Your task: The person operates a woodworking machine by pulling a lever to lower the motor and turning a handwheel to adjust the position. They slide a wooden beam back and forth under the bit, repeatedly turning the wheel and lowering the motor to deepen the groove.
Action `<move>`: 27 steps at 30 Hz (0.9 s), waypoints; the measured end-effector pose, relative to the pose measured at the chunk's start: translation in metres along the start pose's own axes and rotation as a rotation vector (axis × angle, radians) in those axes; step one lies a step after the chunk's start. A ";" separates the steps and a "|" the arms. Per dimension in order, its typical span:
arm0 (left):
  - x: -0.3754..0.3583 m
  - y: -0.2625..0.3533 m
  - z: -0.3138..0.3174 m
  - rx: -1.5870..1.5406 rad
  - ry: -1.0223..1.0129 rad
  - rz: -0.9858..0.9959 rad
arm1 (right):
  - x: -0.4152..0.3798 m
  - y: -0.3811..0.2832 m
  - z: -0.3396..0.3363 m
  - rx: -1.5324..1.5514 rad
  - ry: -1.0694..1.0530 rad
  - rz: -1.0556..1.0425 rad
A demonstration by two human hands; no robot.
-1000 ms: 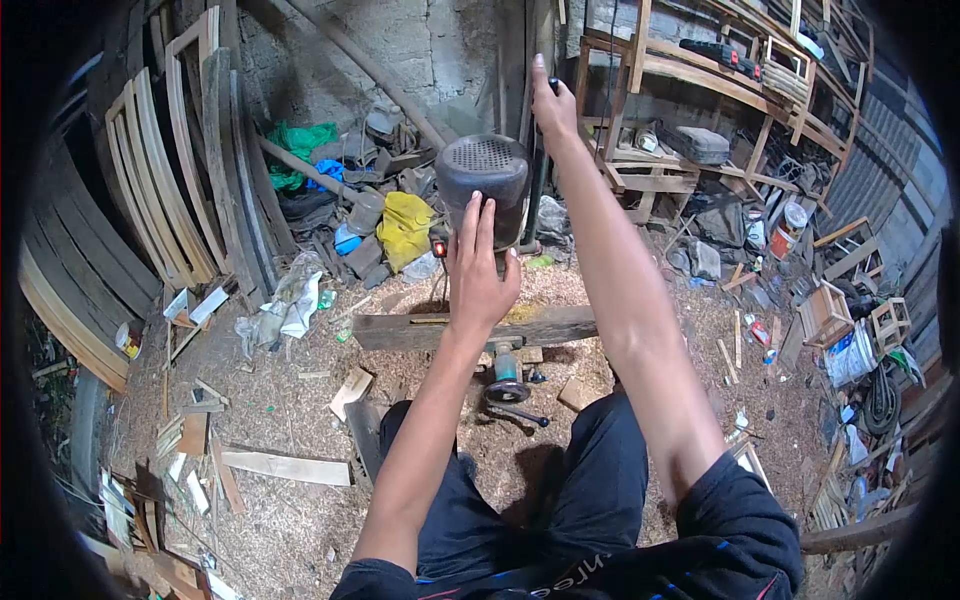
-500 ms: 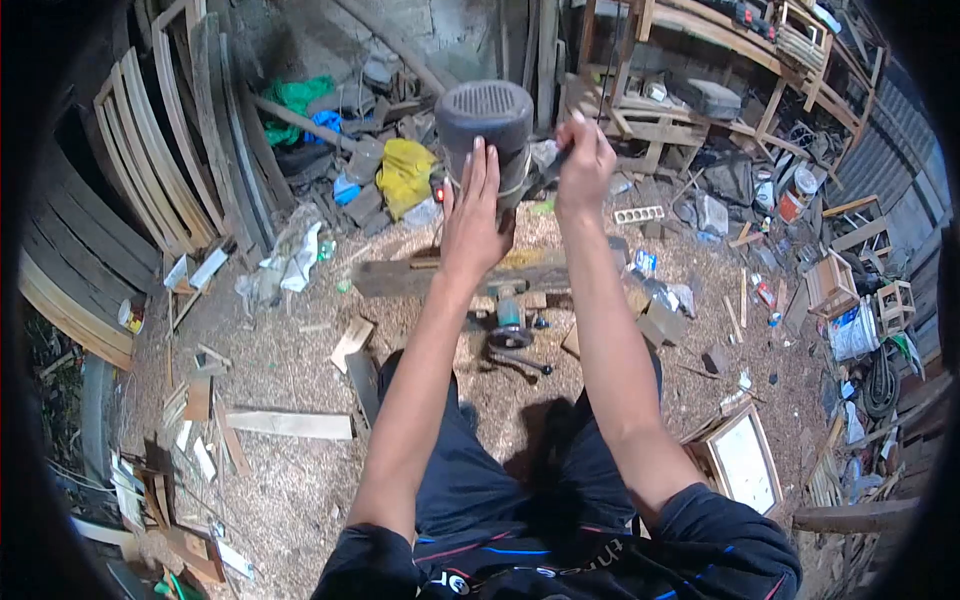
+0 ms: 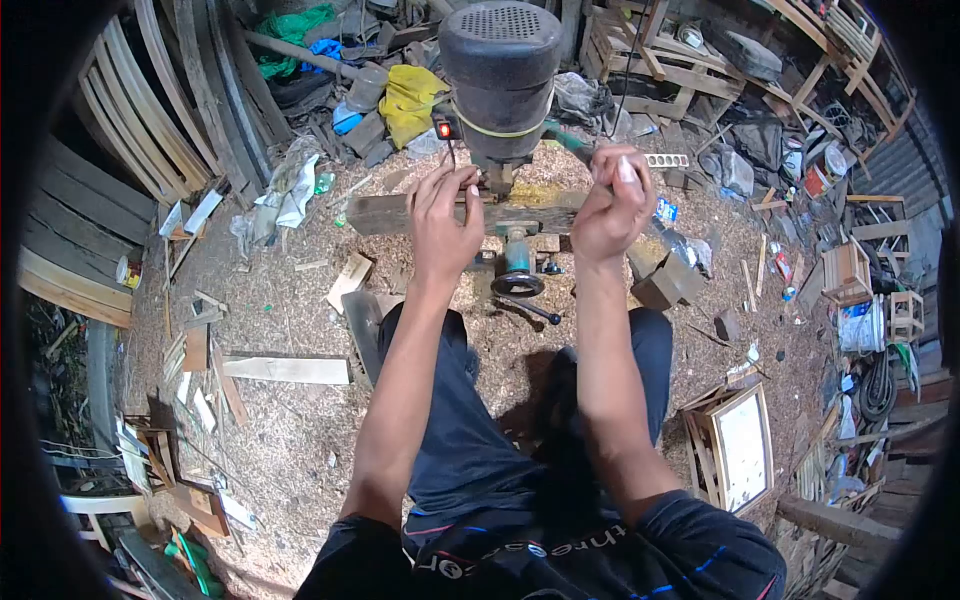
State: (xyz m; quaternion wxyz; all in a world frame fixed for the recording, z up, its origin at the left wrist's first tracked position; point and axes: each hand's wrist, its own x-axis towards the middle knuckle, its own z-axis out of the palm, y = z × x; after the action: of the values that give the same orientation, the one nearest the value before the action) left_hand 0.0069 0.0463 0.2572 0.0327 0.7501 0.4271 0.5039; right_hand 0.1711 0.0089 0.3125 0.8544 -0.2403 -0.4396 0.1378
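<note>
While the right hand (image 3: 608, 205) is curled into a loose fist at the lower end of a green lever (image 3: 570, 142), the left hand (image 3: 445, 222) hangs over the near left part of a thick timber beam (image 3: 385, 214), fingers bent and slightly parted. Right fingers nearly closed; whether they grip the lever or something small, cannot tell. Left fingertips near the machine's base; contact unclear.

Dark motor housing (image 3: 500, 75), vented on top, stands upright beyond and between the hands, a yellowish band round its lower part. Switch (image 3: 446, 130) with a red light just left of it. Beam serves as surface, sawdust lying on it behind. Handwheel (image 3: 518, 285) below its near edge.

Floor (image 3: 290, 430) strewn with shavings and offcuts. Curved wooden frames (image 3: 130, 110) lean at left; yellow sheet (image 3: 408, 105) among rubble behind; white-panelled frame (image 3: 743, 450) at lower right.

Left fingertips blend into dark metal. Motor top nearly touches the upper edge of view. Machine's lower works partly hidden under the beam; room edges fall into black.
</note>
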 end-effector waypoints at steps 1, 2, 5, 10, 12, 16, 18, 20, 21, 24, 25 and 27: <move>-0.001 0.002 0.000 -0.016 -0.026 -0.009 | -0.002 0.001 -0.001 -0.007 -0.002 -0.021; 0.000 0.004 0.001 -0.024 -0.033 -0.011 | -0.003 0.001 -0.002 -0.060 -0.004 -0.044; -0.004 0.010 0.006 -0.047 -0.054 -0.037 | -0.006 0.004 -0.003 -0.060 -0.004 -0.109; -0.011 0.005 0.005 -0.079 -0.063 -0.085 | -0.004 0.004 -0.008 0.005 -0.042 -0.105; -0.006 0.010 0.002 -0.123 -0.022 -0.089 | 0.004 0.004 -0.008 -0.017 -0.059 -0.065; -0.001 0.012 -0.016 -0.177 0.021 -0.090 | 0.008 -0.002 -0.005 -0.054 -0.052 0.003; 0.006 0.021 -0.023 -0.232 0.037 -0.142 | 0.021 0.003 -0.004 -0.039 -0.056 0.042; 0.018 0.024 -0.024 -0.205 0.085 -0.091 | 0.044 0.006 0.002 -0.103 -0.091 0.067; 0.027 0.025 -0.023 -0.195 0.109 -0.062 | 0.058 0.007 0.009 -0.161 -0.120 0.001; 0.055 0.037 -0.027 -0.232 0.139 -0.016 | 0.112 0.043 0.025 -0.221 -0.191 -0.265; 0.066 0.039 -0.026 -0.231 0.174 0.033 | 0.121 0.036 0.032 -0.327 -0.217 -0.161; 0.086 0.041 -0.019 -0.195 0.215 0.079 | 0.140 0.023 0.042 -0.537 -0.266 0.055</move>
State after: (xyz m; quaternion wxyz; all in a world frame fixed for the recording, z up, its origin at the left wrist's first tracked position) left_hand 0.0281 0.0708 0.3489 0.0395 0.7014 0.3475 0.6211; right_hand 0.2163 0.1033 0.4170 0.6913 -0.4492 -0.5617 0.0700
